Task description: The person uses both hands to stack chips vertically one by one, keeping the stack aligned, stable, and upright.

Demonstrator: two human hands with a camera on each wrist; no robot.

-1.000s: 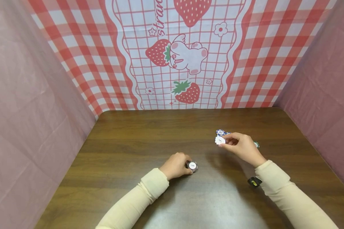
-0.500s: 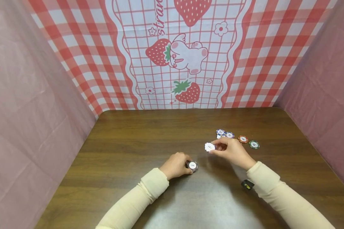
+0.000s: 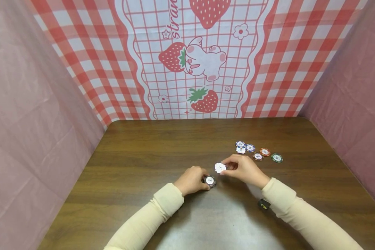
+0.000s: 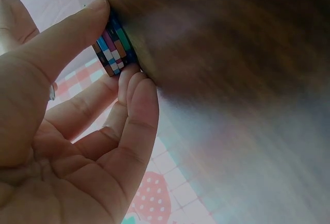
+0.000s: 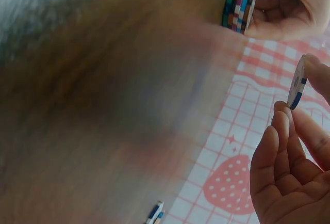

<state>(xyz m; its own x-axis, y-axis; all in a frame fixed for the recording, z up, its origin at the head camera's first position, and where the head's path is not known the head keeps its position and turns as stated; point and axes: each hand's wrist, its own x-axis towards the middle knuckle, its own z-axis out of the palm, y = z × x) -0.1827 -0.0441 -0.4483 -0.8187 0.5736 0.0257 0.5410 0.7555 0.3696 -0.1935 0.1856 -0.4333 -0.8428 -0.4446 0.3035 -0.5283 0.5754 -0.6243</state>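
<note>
The left hand [image 3: 191,181] rested low on the wooden table [image 3: 137,152] and gripped a stack of chips [image 3: 210,181] from its left side, thumb on the near edge and fingers on the far edge. That hold seemed meant to keep the pile upright and its layers lined up, and it left the top chip, marked 100, largely uncovered. The left wrist view showed several bands of colour along the side of the pile, blue, green, purple and brown among them, so it was made of several chips with its bottom against the table. The right hand [image 3: 244,170] pinched a white chip [image 3: 220,168] by its rim between thumb and fingertips, above the table, just beyond the stack and to its right, not touching it. Pinching only the edge left the chip's face and far side free, which probably made it easier to keep roughly flat, with its number upward. Its edge carried dark blue blocks in the right wrist view. Past the right hand lay the loose chips, spread flat within its reach: a blue chip [image 3: 240,144] against a second white chip [image 3: 241,150], whether overlapping or merely touching I could not tell, then another blue chip [image 3: 250,148], a red chip [image 3: 264,152], a brownish chip [image 3: 258,157] and a green chip [image 3: 277,158] at the far right.
</note>
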